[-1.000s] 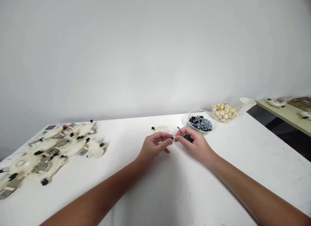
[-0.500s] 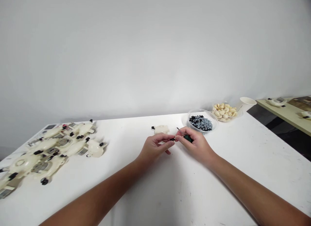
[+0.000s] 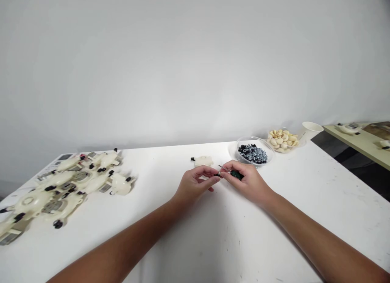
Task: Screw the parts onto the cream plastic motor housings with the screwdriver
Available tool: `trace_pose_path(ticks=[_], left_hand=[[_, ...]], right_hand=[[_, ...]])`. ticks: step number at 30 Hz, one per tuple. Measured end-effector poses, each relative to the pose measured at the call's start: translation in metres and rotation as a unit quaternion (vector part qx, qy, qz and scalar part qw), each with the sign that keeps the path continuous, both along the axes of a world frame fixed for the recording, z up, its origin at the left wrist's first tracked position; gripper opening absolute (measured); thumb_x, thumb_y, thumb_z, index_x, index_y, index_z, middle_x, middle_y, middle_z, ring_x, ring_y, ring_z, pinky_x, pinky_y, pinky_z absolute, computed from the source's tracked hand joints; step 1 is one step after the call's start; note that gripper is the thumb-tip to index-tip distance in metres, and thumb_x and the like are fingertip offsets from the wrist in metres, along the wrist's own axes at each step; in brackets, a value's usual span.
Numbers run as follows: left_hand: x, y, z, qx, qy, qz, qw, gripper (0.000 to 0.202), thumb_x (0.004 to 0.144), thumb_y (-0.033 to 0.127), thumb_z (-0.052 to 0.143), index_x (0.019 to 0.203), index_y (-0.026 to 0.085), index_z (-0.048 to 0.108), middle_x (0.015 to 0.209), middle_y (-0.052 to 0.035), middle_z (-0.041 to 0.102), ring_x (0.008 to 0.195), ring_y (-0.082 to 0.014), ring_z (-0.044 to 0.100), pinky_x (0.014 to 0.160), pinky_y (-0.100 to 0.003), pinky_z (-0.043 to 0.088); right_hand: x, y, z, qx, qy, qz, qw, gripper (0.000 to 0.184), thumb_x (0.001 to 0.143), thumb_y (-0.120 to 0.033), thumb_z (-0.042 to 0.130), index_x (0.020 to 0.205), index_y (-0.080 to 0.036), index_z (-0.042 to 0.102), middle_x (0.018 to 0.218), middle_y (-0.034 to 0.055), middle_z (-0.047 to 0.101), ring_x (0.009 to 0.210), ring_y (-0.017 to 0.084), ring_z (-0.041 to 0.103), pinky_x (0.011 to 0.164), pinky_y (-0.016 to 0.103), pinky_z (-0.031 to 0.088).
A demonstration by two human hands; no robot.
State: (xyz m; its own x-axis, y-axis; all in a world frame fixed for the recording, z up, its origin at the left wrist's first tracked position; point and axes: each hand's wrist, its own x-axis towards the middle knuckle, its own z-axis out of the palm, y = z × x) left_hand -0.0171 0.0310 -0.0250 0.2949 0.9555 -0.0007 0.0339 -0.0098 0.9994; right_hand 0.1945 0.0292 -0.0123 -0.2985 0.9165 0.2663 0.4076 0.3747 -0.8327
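My left hand (image 3: pixel 196 183) pinches a small black part (image 3: pixel 217 175) between thumb and fingertips, over the middle of the table. Facing it, my right hand (image 3: pixel 245 179) is closed round a screwdriver with a dark green handle (image 3: pixel 236 174). The thin metal shaft (image 3: pixel 224 168) points up and to the left, above the black part. My right fingertips meet the black part too, and they hide some of it. Just behind my hands lies a cream plastic piece (image 3: pixel 202 160) with a black knob at its left end.
Many cream plastic housings with black knobs (image 3: pixel 97 183) crowd the table's left side. A clear bowl of screws and black bits (image 3: pixel 252 154) stands at the back right. Beside it are a tub of cream oval pieces (image 3: pixel 282 141) and a white cup (image 3: pixel 311 130). A wall rises behind.
The screwdriver's shaft has tipped lower and to the left. My right hand has shifted slightly down, while my left hand keeps its pinch on the black part.
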Motion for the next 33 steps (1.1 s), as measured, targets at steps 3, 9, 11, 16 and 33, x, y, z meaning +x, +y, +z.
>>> trace_pose_path(ticks=[3,9,11,16,33], left_hand=[[0.0,0.0004,-0.0014,0.004,-0.002,0.002,1.0,0.03,0.083,0.041,0.081,0.099,0.016,0.077,0.096,-0.0067,0.074,0.073,-0.0142,0.067,0.063,-0.026,0.062],[-0.0015,0.0021,-0.0039,0.009,0.005,-0.006,1.0,0.032,0.085,0.044,0.079,0.104,0.018,0.078,0.096,-0.0059,0.072,0.076,-0.015,0.066,0.064,-0.026,0.063],[-0.0019,0.0026,-0.0038,0.016,0.01,-0.007,1.0,0.033,0.086,0.045,0.077,0.106,0.018,0.078,0.097,-0.006,0.072,0.076,-0.0151,0.066,0.064,-0.027,0.063],[-0.0019,0.0033,-0.0038,0.021,0.012,-0.007,1.0,0.035,0.087,0.046,0.075,0.109,0.019,0.078,0.099,-0.0066,0.072,0.074,-0.0149,0.066,0.064,-0.027,0.063],[-0.0022,0.0022,0.0013,0.012,0.009,-0.014,1.0,0.034,0.089,0.043,0.075,0.113,0.02,0.078,0.101,-0.0063,0.075,0.072,-0.0132,0.065,0.066,-0.025,0.061]], right_hand=[[0.0001,-0.0003,-0.0004,0.006,0.0,0.005,1.0,0.016,0.1,-0.038,0.06,0.098,-0.025,0.07,0.091,0.0034,0.075,0.084,0.023,0.067,0.068,0.034,0.047],[0.0013,-0.001,-0.0017,-0.007,0.007,0.004,1.0,0.015,0.099,-0.038,0.061,0.097,-0.025,0.069,0.09,0.0034,0.073,0.083,0.023,0.064,0.068,0.033,0.046],[0.0013,-0.0005,-0.0029,-0.019,0.013,0.004,1.0,0.016,0.098,-0.04,0.062,0.096,-0.025,0.069,0.088,0.0034,0.072,0.08,0.022,0.063,0.067,0.033,0.045],[0.0012,0.0016,-0.0063,-0.037,0.022,-0.002,0.999,0.02,0.096,-0.043,0.064,0.095,-0.025,0.071,0.088,0.0033,0.072,0.075,0.021,0.059,0.065,0.032,0.044],[0.0014,0.0014,-0.0051,-0.081,0.038,-0.018,0.996,0.023,0.091,-0.046,0.07,0.095,-0.024,0.075,0.078,0.0008,0.067,0.065,0.017,0.051,0.06,0.03,0.038]])
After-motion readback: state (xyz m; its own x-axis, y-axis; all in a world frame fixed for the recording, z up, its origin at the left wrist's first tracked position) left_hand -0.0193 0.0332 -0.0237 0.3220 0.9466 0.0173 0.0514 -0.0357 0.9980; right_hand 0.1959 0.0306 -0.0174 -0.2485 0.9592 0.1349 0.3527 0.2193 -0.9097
